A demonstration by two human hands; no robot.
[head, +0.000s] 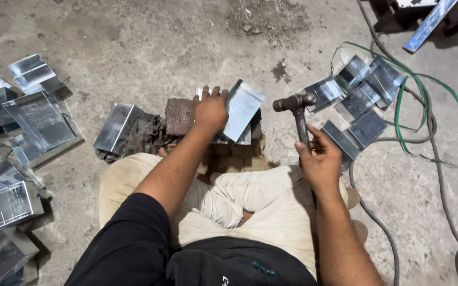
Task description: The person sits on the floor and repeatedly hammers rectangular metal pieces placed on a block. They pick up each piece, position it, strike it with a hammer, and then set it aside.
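Note:
My left hand [211, 110] grips a bent sheet-metal piece [242, 108], holding it tilted on a rusty metal block [180, 116] in front of my crossed legs. In my right hand [320, 159] I hold a hammer [296, 107] by its handle. Its head is raised just right of the sheet piece, apart from it. I sit on the concrete floor in light trousers.
Several folded sheet-metal pieces lie stacked at the left [38, 119] and several more at the right [359, 98]. Another piece [115, 126] rests on a dark rag by the block. Green and grey cables [425, 122] loop across the floor at right.

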